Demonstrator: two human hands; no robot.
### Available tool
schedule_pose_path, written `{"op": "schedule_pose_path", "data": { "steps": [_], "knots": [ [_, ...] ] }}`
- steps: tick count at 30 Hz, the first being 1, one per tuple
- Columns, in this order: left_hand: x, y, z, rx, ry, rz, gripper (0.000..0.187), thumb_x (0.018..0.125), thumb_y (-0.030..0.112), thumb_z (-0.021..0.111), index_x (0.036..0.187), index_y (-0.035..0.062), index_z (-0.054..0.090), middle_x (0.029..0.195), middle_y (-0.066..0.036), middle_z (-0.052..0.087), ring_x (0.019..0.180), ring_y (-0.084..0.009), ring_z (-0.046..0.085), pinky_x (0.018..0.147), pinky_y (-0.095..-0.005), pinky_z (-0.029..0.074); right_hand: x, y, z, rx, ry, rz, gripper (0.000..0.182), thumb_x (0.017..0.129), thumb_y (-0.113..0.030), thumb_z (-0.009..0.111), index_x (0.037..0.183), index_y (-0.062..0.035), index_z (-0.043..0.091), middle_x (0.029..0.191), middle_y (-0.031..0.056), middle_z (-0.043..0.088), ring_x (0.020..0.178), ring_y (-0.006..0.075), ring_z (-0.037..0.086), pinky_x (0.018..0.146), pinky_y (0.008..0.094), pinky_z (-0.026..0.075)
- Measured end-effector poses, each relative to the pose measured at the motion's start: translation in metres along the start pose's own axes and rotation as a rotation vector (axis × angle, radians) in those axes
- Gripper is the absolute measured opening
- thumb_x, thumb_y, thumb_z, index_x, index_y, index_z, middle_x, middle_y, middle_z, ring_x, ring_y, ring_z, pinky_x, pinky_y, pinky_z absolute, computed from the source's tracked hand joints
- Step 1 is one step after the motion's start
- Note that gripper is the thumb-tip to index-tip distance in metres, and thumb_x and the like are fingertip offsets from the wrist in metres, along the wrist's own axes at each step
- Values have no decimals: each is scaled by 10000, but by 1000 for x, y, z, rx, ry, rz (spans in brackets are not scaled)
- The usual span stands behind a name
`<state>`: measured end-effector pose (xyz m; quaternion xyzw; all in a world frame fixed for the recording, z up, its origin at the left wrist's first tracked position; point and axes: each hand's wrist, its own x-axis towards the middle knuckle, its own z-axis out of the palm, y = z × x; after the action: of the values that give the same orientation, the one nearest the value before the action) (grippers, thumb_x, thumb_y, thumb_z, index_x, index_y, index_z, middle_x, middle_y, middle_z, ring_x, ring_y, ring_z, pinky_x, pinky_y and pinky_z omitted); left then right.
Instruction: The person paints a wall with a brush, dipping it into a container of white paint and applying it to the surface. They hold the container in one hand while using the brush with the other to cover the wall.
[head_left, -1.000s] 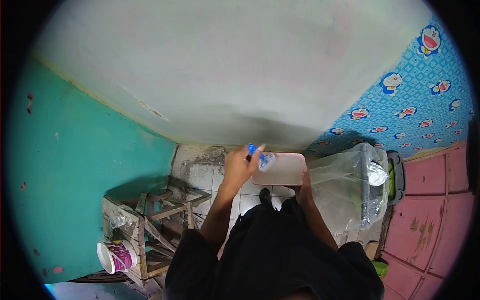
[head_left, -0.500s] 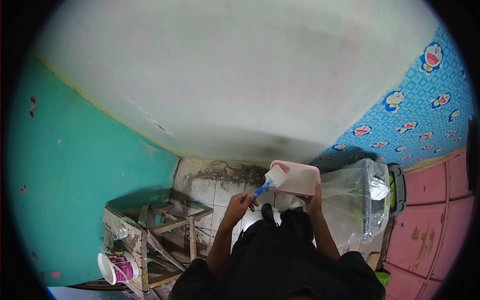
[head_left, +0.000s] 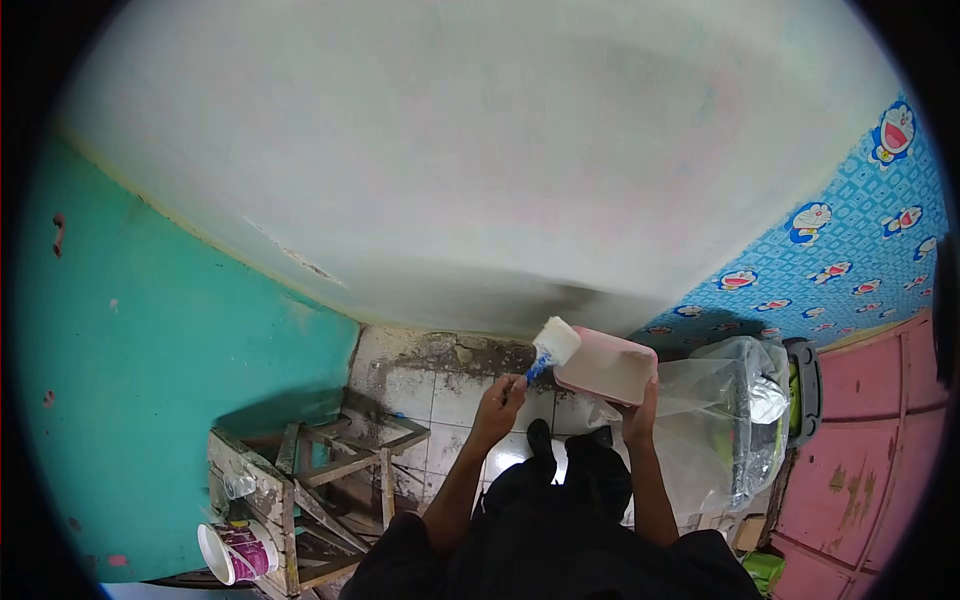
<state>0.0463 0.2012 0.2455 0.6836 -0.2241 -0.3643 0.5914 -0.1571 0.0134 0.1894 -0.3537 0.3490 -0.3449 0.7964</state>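
Note:
My left hand (head_left: 499, 405) is closed around the blue handle of a paintbrush (head_left: 557, 342), whose wide bristles are coated in white. The brush head is raised at the left edge of a pink plastic tub (head_left: 603, 366). Gripping the near right corner of that tub is my right hand (head_left: 637, 408), which keeps it tilted in front of me. Pale paint (head_left: 632, 375) shows inside the tub. Beyond both hands rises a whitish painted wall (head_left: 450, 180).
A worn wooden frame (head_left: 300, 490) stands at lower left, with a white-and-purple bucket (head_left: 240, 551) at its side. Plastic-wrapped items (head_left: 745, 420) are at right, before a pink cabinet (head_left: 850, 460). Teal wall (head_left: 170, 380) and blue cartoon-patterned wall (head_left: 800, 250) flank the white one.
The paintbrush has moved from over the tub's inside to its left edge, bristles now higher. The tub has shifted slightly right and down, and the camera view has moved a little.

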Motion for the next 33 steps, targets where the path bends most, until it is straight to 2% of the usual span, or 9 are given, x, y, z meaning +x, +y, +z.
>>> {"op": "schedule_pose_path", "data": {
  "steps": [3, 6, 9, 10, 16, 24, 29, 31, 33],
  "knots": [
    [32, -22, 1, -55, 95, 90, 220, 1059, 241, 509, 989, 46, 581, 724, 48, 480, 640, -34, 415, 561, -217, 338, 4, 1, -10, -28, 59, -8, 631, 1012, -561, 382, 1495, -166, 287, 1384, 120, 502, 1197, 289, 599, 863, 452, 585],
    [72, -39, 3, -47, 212, 185, 228, 1063, 247, 501, 969, 52, 574, 725, 44, 472, 644, -37, 409, 567, -218, 340, 3, -3, -15, -63, 117, -10, 634, 1029, -591, 305, 1490, -156, 343, 1391, 106, 527, 1189, 290, 598, 915, 486, 536],
    [112, -49, 9, -75, 312, 273, 234, 1064, 255, 497, 972, 53, 574, 719, 40, 458, 638, -46, 401, 571, -226, 350, 3, 1, -38, -21, 62, -12, 642, 1011, -542, 407, 1520, -177, 270, 1427, 114, 468, 1242, 298, 564, 897, 490, 563],
    [125, -54, 13, -95, 340, 301, 236, 1064, 258, 497, 973, 54, 574, 717, 38, 454, 635, -50, 399, 573, -229, 355, 1, 2, -41, -34, 91, -14, 628, 1019, -553, 380, 1508, -168, 296, 1409, 111, 493, 1221, 297, 577, 900, 489, 554],
    [176, -120, 37, 68, 503, 249, 305, 1057, 301, 501, 978, 14, 568, 718, -35, 492, 633, -119, 473, 578, -314, 398, -14, 3, -60, -79, 184, 11, 629, 1032, -575, 337, 1485, -139, 344, 1382, 111, 534, 1191, 304, 595, 907, 498, 535],
    [195, -273, 41, 297, 605, -45, 345, 1018, 313, 520, 942, -20, 573, 726, -151, 580, 636, -312, 543, 621, -423, 429, -26, -6, -66, -74, 248, 5, 636, 1031, -548, 384, 1512, -141, 304, 1421, 120, 483, 1241, 330, 556, 947, 543, 526],
    [196, -264, 34, 328, 632, -105, 370, 1000, 311, 527, 863, -24, 605, 720, -161, 612, 643, -323, 577, 635, -433, 442, -30, -14, -62, -89, 241, -8, 632, 1025, -528, 404, 1521, -156, 285, 1442, 126, 444, 1277, 331, 523, 935, 532, 536],
    [202, -238, 28, 376, 600, -167, 383, 993, 304, 532, 812, -22, 618, 707, -150, 624, 642, -295, 590, 633, -418, 446, -28, -14, -62, -91, 231, -8, 641, 1018, -530, 411, 1523, -156, 282, 1447, 128, 432, 1290, 328, 512, 933, 525, 538],
    [201, -190, 26, 201, 531, -201, 386, 988, 293, 534, 774, -17, 619, 684, -127, 619, 620, -262, 583, 613, -407, 441, -28, -11, -63, -96, 232, -3, 660, 1010, -544, 420, 1526, -158, 279, 1451, 126, 430, 1295, 323, 509, 935, 522, 537]
  ]
}}
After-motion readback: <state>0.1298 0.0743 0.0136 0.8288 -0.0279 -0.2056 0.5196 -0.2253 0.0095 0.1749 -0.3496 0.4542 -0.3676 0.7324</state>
